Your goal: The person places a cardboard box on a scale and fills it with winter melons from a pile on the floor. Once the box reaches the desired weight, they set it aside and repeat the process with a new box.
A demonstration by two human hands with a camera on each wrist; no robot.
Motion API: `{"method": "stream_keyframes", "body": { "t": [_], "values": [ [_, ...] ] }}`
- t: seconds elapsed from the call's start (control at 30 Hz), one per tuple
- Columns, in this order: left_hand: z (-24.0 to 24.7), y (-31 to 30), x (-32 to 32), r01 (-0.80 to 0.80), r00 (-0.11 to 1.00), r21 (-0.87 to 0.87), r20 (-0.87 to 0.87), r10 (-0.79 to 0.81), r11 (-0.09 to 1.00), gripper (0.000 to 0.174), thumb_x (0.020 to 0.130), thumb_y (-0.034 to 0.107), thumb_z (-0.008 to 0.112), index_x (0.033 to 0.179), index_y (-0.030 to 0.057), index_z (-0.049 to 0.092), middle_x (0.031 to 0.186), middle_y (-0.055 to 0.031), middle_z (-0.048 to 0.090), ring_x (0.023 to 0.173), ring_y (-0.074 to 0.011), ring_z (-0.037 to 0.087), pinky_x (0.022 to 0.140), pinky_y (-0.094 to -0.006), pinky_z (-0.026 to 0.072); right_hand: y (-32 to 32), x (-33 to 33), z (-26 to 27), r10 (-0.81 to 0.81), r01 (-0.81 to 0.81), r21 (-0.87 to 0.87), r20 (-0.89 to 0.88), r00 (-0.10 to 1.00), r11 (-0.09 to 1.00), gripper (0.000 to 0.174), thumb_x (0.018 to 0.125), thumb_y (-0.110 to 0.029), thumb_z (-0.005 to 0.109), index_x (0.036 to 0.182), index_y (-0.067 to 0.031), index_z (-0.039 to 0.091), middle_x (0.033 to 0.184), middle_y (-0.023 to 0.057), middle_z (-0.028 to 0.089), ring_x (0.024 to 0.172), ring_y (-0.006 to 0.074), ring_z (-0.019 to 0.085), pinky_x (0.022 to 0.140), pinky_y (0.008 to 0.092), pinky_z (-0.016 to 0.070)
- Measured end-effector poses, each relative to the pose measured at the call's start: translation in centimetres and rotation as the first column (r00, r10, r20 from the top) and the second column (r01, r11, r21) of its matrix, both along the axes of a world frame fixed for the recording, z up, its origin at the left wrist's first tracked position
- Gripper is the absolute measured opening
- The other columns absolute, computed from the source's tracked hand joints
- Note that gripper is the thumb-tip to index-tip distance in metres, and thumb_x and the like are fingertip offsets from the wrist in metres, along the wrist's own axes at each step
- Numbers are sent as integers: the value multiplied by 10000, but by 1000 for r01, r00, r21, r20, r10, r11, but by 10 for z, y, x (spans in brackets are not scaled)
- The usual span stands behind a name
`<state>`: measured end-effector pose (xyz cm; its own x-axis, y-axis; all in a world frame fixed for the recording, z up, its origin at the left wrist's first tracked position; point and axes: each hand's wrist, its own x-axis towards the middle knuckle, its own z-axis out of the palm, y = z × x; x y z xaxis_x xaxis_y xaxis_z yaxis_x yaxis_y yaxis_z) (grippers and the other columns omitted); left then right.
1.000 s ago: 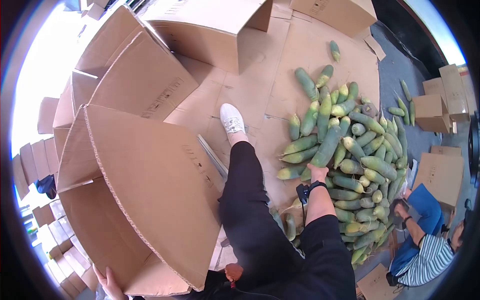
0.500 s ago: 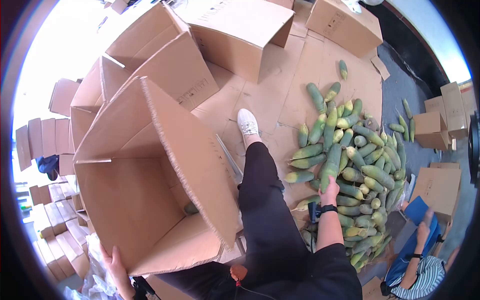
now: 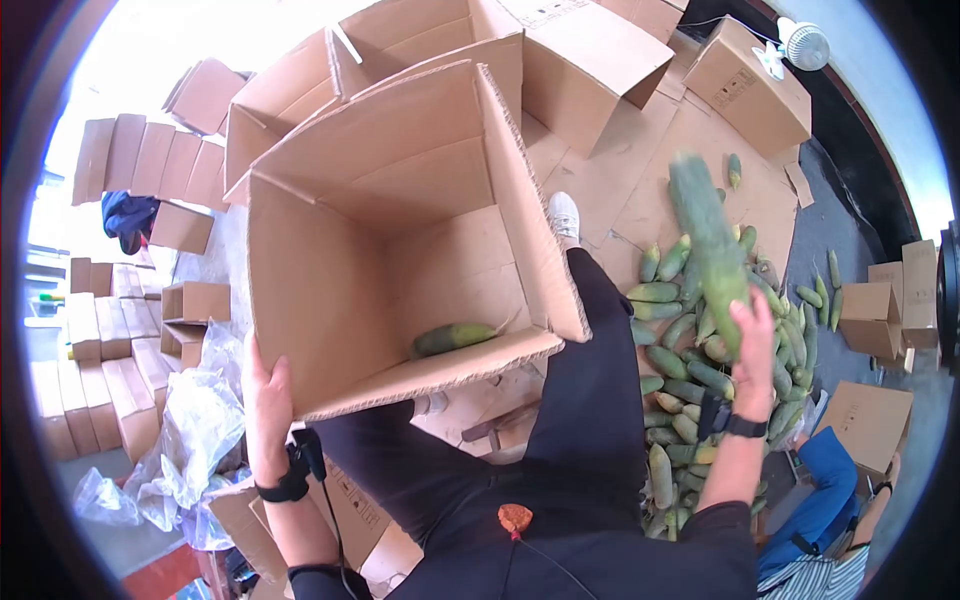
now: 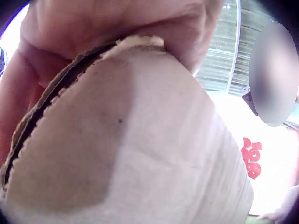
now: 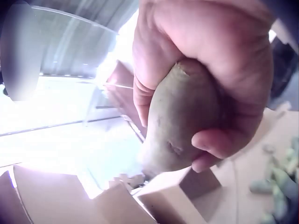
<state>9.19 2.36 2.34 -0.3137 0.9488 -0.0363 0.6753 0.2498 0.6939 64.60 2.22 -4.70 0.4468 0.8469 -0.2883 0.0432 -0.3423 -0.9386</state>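
Observation:
My left hand (image 3: 268, 395) grips the near left edge of a large open cardboard box (image 3: 315, 290). In the left wrist view, the palm (image 4: 117, 23) lies against the box's corrugated edge. A single green radish (image 3: 452, 340) lies inside, along the box's near lower wall. My right hand (image 3: 755, 350) holds a long, thick green radish (image 3: 708, 225) by its lower end, raised above the heap and blurred by motion. The right wrist view shows fingers and thumb wrapped round that end of the radish (image 5: 180, 116). Below it spreads a heap of green radishes (image 3: 685, 365).
More open boxes (image 3: 580, 75) stand beyond mine. A small white fan (image 3: 803, 45) is by a box at the far right. Stacked cartons (image 3: 120, 330) and clear plastic wrap (image 3: 190, 430) lie left. Another person in blue trousers (image 3: 825, 490) sits at lower right.
My right hand has lifted the green radish off the heap. The box has swung so its opening faces me, showing the radish inside. The head view has shifted left.

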Motion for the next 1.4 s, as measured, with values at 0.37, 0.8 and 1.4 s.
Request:
{"method": "stream_keyframes", "body": {
  "t": [0.37,0.8,1.4],
  "values": [
    [4,-8,10,0,995,-24,-103,-3,1000,493,841,25,469,1326,-23,400,1173,-230,571,1094,-325,547,956,-361,404,152,-180,194,764,-936,-141,623,169,322,534,773,-306,648,1203,-21,511,1048,99,609,969,184,579,871,305,439],
    [11,-6,14,-17,1000,-30,-5,17,999,464,832,-34,469,1290,3,407,1101,-242,606,1023,-387,588,884,-397,440,172,-407,-59,692,-428,-819,52,-720,-383,417,731,-303,708,1074,-67,686,1116,101,656,1033,275,615,855,414,493],
    [10,1,17,-85,984,-42,153,91,995,414,856,-26,425,1270,-33,418,1169,-160,572,1082,-228,537,951,-317,386,200,-223,158,713,-903,278,555,429,327,372,837,-303,579,1119,-64,622,914,51,669,809,124,639,616,247,471]
  ]
}}
